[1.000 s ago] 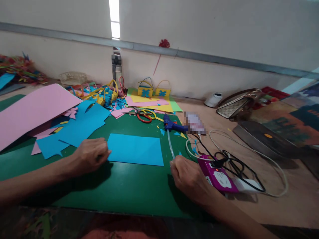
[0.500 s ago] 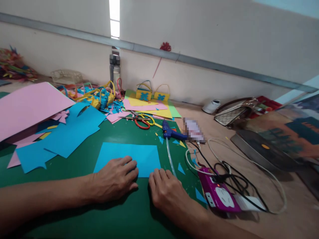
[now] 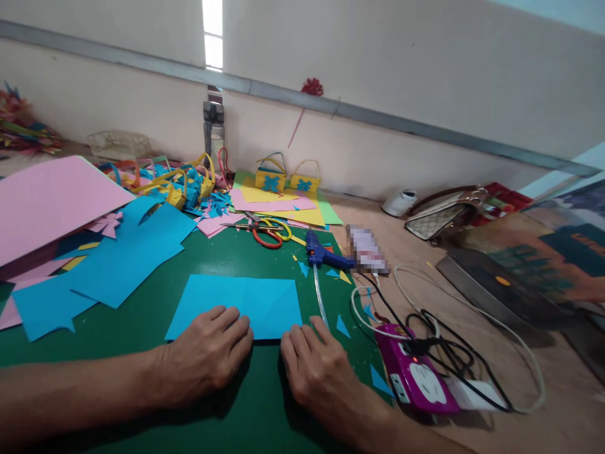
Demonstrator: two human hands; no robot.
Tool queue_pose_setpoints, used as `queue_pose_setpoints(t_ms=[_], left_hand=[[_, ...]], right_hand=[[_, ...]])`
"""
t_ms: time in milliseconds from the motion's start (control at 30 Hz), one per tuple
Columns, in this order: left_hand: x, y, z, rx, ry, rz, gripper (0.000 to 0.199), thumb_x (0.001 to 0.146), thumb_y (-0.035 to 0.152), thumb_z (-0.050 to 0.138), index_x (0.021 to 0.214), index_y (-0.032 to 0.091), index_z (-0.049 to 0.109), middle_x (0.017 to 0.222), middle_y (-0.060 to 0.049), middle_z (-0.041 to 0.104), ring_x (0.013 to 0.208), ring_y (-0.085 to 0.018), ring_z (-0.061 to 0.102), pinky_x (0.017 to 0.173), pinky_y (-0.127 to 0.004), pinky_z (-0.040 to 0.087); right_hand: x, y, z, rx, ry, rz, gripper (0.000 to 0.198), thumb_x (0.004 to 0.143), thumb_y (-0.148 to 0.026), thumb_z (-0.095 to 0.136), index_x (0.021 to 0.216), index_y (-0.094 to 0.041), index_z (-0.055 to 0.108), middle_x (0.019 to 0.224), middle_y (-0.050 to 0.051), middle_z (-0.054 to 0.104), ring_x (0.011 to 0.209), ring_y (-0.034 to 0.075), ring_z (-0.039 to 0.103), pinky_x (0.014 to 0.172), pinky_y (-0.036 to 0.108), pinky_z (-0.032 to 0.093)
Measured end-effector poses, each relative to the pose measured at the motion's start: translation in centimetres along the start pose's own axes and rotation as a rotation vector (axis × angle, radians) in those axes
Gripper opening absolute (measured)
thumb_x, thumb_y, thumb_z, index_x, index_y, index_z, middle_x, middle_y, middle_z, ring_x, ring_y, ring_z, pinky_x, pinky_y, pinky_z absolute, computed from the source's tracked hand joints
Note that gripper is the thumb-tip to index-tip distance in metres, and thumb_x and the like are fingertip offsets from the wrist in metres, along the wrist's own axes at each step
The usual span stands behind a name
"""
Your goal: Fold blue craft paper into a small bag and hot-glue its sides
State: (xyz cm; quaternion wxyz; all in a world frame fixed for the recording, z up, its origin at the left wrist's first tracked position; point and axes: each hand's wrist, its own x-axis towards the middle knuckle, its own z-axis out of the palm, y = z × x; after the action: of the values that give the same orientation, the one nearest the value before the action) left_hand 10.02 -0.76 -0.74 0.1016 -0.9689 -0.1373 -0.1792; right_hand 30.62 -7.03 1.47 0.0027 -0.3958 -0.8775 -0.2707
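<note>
A blue sheet of paper [image 3: 236, 302] lies on the green work mat [image 3: 212, 252] in front of me. My left hand [image 3: 208, 353] is over its near left part, fingers curled and pressed together at the near edge. At the near right corner, my right hand [image 3: 316, 362] has its fingers bent around the paper's edge. Both thumbs are mostly hidden. A thin dark shadow shows under the near edge between the hands. Beyond the right hand lies a blue glue gun [image 3: 326, 252] with a clear glue stick in it.
Scissors [image 3: 267, 236] with red and yellow handles lie beyond the sheet. Cut blue paper [image 3: 137, 252] and a pink sheet [image 3: 57, 202] are at left. Small yellow paper bags [image 3: 271, 181] stand at the back. A purple power strip [image 3: 416, 372] with cables, a phone [image 3: 367, 249] and a handbag [image 3: 444, 217] are right.
The blue sheet and both hands sit slightly lower in view, the left hand shifted a little to the left. A dark shadow now shows along the sheet's near edge.
</note>
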Motion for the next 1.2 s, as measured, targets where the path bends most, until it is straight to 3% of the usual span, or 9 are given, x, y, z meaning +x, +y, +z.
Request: queue_pose_setpoints(t_ms=[133,300,533,700,933,1067,1200], left_hand=[[-0.1,-0.3,0.2,-0.025,0.046,0.000,0.024,0.088,0.009,0.033,0.078,0.014,0.055,0.078,-0.011,0.059,0.065,-0.021,0.049,0.056,-0.034,0.041],[-0.4,-0.6,-0.1,-0.090,0.061,-0.031,0.027,0.091,0.011,0.033,0.075,0.014,0.054,0.076,-0.009,0.058,0.065,-0.020,0.047,0.057,-0.033,0.038],[-1.2,-0.9,0.8,-0.218,0.069,-0.150,0.030,0.092,0.010,0.033,0.074,0.015,0.056,0.071,-0.006,0.056,0.062,-0.018,0.041,0.056,-0.032,0.031],[-1.6,-1.2,1.2,-0.339,0.044,-0.224,0.026,0.093,0.013,0.039,0.076,0.015,0.059,0.071,-0.005,0.057,0.063,-0.018,0.042,0.058,-0.032,0.030],[-1.4,-1.0,0.3,-0.379,-0.040,-0.313,0.032,0.093,0.015,0.034,0.078,0.017,0.061,0.077,-0.007,0.058,0.066,-0.018,0.044,0.065,-0.035,0.032],[-1.1,-1.0,0.3,-0.326,-0.033,-0.315,0.029,0.093,0.016,0.036,0.085,0.020,0.063,0.075,-0.006,0.058,0.065,-0.019,0.042,0.065,-0.035,0.031],[-0.8,-1.1,0.3,-0.277,-0.048,-0.295,0.028,0.092,0.016,0.037,0.085,0.021,0.064,0.072,-0.005,0.057,0.063,-0.019,0.042,0.064,-0.035,0.030]], right_hand=[[-0.2,0.1,0.6,0.107,0.102,0.031,0.029,0.087,-0.007,0.032,0.090,-0.010,0.061,0.081,0.011,0.061,0.075,0.022,0.054,0.086,0.045,0.038],[-0.5,0.3,1.3,0.213,0.143,0.088,0.034,0.090,-0.007,0.028,0.090,-0.011,0.062,0.078,0.008,0.060,0.075,0.020,0.053,0.087,0.043,0.037],[-0.4,0.8,2.2,0.485,0.116,0.207,0.031,0.092,-0.011,0.035,0.073,-0.016,0.059,0.068,0.004,0.053,0.068,0.017,0.045,0.073,0.036,0.038],[0.1,1.1,2.5,0.664,0.058,0.291,0.021,0.089,-0.013,0.044,0.074,-0.014,0.059,0.069,0.005,0.052,0.068,0.016,0.044,0.068,0.034,0.035],[0.2,1.2,2.8,0.774,0.056,0.344,0.021,0.087,-0.009,0.045,0.076,-0.015,0.061,0.071,0.003,0.054,0.071,0.015,0.048,0.077,0.037,0.034],[0.2,0.9,2.9,0.781,0.082,0.370,0.023,0.086,-0.007,0.046,0.087,-0.019,0.066,0.074,0.002,0.054,0.072,0.014,0.048,0.088,0.043,0.031],[0.5,0.7,2.7,0.806,0.048,0.385,0.020,0.087,-0.011,0.049,0.082,-0.020,0.066,0.072,0.001,0.053,0.072,0.014,0.048,0.095,0.049,0.025]])
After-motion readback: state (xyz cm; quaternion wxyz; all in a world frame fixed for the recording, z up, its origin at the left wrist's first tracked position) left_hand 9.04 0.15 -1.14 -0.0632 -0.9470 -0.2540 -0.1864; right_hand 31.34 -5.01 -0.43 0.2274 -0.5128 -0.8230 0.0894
